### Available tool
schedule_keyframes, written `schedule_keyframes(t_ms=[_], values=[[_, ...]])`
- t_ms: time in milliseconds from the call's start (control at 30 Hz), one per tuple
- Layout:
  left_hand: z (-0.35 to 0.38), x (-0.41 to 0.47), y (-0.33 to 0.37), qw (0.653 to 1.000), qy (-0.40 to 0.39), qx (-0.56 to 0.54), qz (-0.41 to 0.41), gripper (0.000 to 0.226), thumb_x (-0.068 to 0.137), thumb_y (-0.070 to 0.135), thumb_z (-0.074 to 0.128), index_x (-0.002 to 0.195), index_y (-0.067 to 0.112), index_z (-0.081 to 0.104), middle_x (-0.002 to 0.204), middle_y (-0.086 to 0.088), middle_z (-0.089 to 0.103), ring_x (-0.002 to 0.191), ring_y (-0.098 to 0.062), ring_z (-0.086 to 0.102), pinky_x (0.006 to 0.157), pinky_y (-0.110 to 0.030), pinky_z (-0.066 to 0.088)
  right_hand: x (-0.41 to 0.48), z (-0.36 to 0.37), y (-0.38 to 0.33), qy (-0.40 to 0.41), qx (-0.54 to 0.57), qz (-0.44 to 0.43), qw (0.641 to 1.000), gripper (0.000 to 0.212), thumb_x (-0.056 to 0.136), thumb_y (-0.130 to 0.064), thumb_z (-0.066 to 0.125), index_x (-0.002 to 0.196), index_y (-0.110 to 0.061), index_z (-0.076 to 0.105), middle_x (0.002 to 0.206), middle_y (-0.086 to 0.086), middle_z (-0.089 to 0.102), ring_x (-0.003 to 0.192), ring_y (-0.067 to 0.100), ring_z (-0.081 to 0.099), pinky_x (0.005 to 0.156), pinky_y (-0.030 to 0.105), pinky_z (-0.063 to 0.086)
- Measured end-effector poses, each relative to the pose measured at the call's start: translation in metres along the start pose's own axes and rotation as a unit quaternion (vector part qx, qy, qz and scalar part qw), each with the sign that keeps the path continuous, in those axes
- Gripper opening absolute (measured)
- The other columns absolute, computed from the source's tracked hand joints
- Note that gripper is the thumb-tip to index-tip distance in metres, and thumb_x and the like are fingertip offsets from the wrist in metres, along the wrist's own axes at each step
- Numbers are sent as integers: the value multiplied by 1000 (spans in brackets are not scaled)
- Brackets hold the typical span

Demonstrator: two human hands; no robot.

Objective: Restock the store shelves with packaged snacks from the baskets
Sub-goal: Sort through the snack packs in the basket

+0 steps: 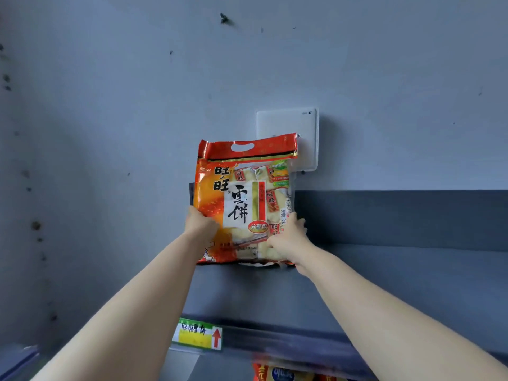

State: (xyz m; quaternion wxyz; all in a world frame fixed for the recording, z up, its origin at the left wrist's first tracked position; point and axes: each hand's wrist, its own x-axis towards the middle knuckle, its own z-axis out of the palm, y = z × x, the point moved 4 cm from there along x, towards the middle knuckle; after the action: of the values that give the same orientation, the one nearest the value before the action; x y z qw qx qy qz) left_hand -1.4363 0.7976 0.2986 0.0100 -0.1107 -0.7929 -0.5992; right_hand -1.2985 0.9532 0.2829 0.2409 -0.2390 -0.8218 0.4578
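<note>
A large red and orange snack bag (244, 199) with a handle cut-out at its top stands upright on the grey top shelf (384, 276), at the shelf's left end. My left hand (199, 224) grips the bag's left edge. My right hand (288, 237) holds its lower right side. Both arms reach up from below. The bag's bottom edge rests on the shelf surface.
A white flat box (302, 125) is fixed to the grey wall behind the bag. A yellow and green price tag (196, 334) with a red arrow sits on the shelf's front rail. Tops of other snack packs (286, 373) show on the shelf below.
</note>
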Motion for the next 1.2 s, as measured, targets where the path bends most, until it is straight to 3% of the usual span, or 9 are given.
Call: schedule_keyframes(t_ms=[133, 267, 367, 467, 567, 633, 767, 967, 1200], values=[[14, -13, 4, 998, 53, 4, 38, 26, 90, -2, 45, 111, 12, 49, 114, -10, 56, 90, -27, 54, 73, -35, 48, -8, -3, -2, -6, -14, -33, 999, 91, 66, -25, 65, 148, -20, 24, 154, 10, 16, 146, 29, 7, 117, 46, 23], [27, -38, 12, 997, 20, 19, 78, 54, 87, -3, 46, 138, 14, 47, 130, -7, 54, 107, -30, 60, 81, -36, 53, -25, -13, 7, 19, -97, -37, 994, 65, 80, -23, 63, 140, -21, 38, 146, 7, 29, 143, 28, 19, 108, 48, 38], [42, -69, 24, 991, -46, 16, 122, 52, 86, -8, 44, 131, 15, 55, 108, 0, 59, 63, -18, 57, 52, -25, 43, -49, -34, 15, 40, -188, -38, 981, 62, 89, -14, 54, 146, -14, 31, 155, 6, 22, 148, 25, 9, 110, 45, 35], [60, -105, 34, 983, -88, 44, 157, 50, 86, -9, 42, 124, 18, 61, 98, 5, 56, 47, -13, 45, 42, -23, 35, -75, -62, 27, 74, -262, -29, 962, 60, 91, -14, 52, 147, -13, 31, 155, 6, 25, 146, 24, 14, 104, 41, 43], [79, -141, 41, 970, -125, 73, 194, 50, 88, -5, 42, 124, 24, 60, 104, 1, 62, 67, -23, 61, 44, -23, 41, -98, -89, 42, 99, -299, -16, 949, 55, 93, -18, 52, 145, -15, 34, 151, 5, 30, 141, 22, 24, 103, 35, 40], [93, -166, 47, 958, -144, 88, 233, 50, 87, -3, 45, 127, 23, 57, 120, -4, 62, 91, -29, 66, 62, -32, 56, -114, -107, 52, 121, -310, -10, 943, 56, 94, -21, 52, 146, -17, 33, 151, 3, 31, 140, 23, 25, 102, 37, 38], [127, -210, 60, 944, -170, 87, 271, 55, 86, 1, 46, 138, 19, 47, 139, -4, 52, 115, -29, 58, 92, -43, 53, -152, -145, 75, 171, -322, 4, 931, 55, 94, -24, 52, 146, -21, 34, 150, 0, 33, 140, 22, 26, 103, 40, 37], [185, -295, 82, 936, -229, 31, 266, 56, 88, -2, 41, 141, 18, 43, 142, 1, 49, 120, -19, 52, 83, -26, 41, -220, -220, 115, 235, -307, 9, 922, 48, 96, -18, 51, 143, -21, 40, 154, -2, 29, 143, 18, 26, 109, 36, 31], [254, -417, 100, 904, -300, 44, 302, 55, 82, -5, 39, 129, 19, 55, 132, -1, 53, 108, -25, 57, 73, -34, 49, -322, -318, 172, 270, -328, 64, 903, 46, 95, -17, 53, 140, -21, 45, 154, 1, 30, 142, 20, 27, 112, 38, 31]])
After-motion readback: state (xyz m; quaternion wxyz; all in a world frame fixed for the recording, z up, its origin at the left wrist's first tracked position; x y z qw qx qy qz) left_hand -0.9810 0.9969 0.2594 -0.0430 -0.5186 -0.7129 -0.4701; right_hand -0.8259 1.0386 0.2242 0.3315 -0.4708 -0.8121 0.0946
